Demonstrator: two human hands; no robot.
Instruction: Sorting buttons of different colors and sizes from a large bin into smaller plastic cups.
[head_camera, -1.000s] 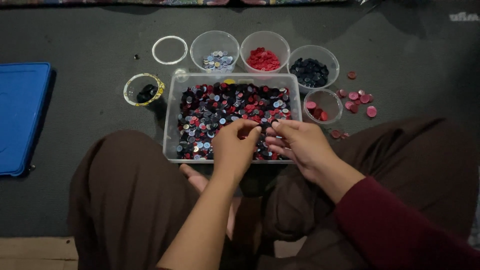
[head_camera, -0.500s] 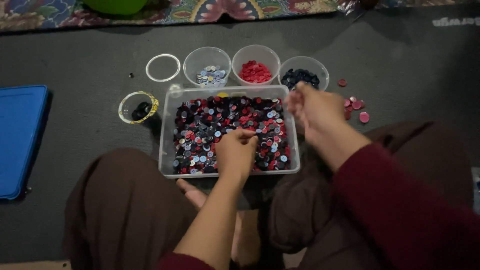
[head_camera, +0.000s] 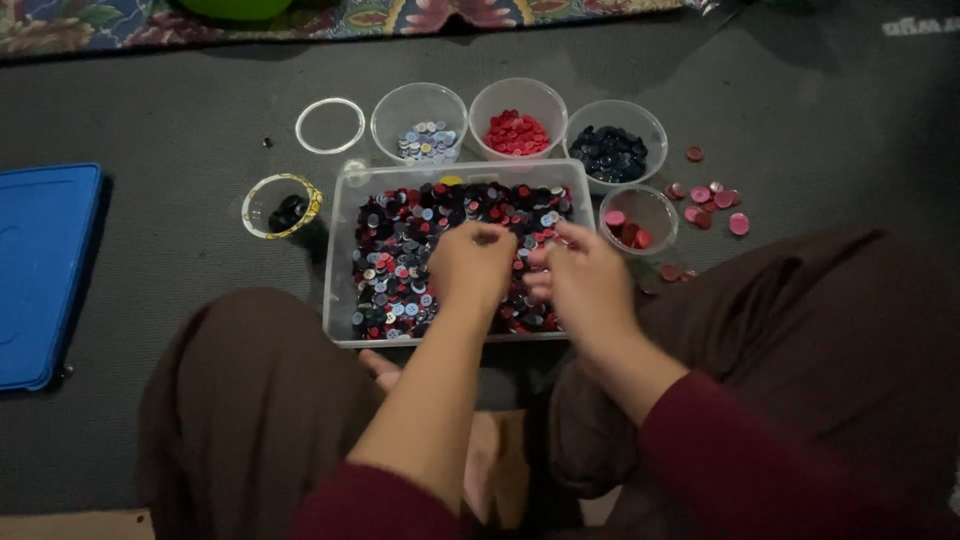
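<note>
Head view: I see both hands, left (head_camera: 470, 268) and right (head_camera: 585, 285), curled over the tray (head_camera: 340, 250), grip unclear. Bowls (head_camera: 518, 110) barely filled, tray mostly full, so plenty left.

Only 1 view, worn on the head. It looks steeply down, close over the lap, at the button tray (head_camera: 345, 260) on the floor (head_camera: 180, 130).

Clear tray (head_camera: 340, 250) — mixed buttons (head_camera: 400, 260), floor-level

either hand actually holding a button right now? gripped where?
Cannot tell. Both the left hand and right hand are over the tray of mixed buttons, fingers curled down; any pinched button is hidden.
</note>
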